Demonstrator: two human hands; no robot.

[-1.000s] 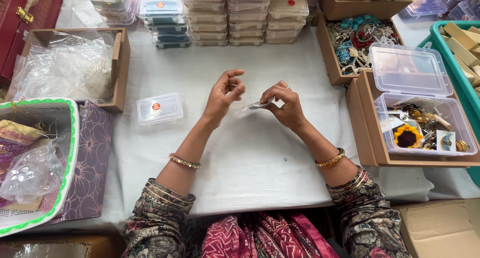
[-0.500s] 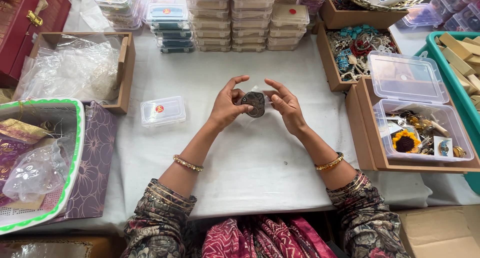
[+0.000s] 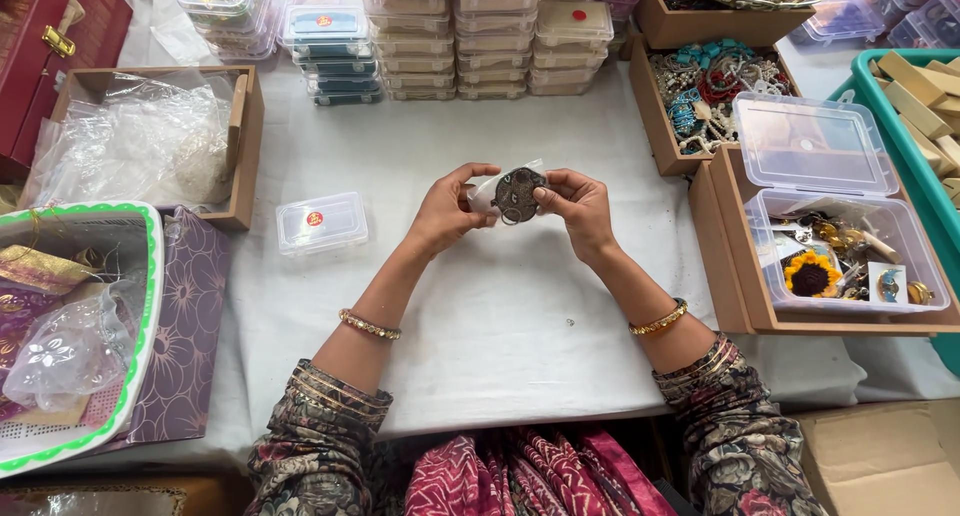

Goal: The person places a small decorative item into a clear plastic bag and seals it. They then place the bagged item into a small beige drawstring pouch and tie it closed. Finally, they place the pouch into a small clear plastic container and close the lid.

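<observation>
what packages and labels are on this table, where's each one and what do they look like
small clear pouch: held between left hand and right hand, dark metal ornament against it
lidded clear box: left of hands, round red sticker
stacked clear boxes: far edge
open clear box: right, trinkets inside
</observation>
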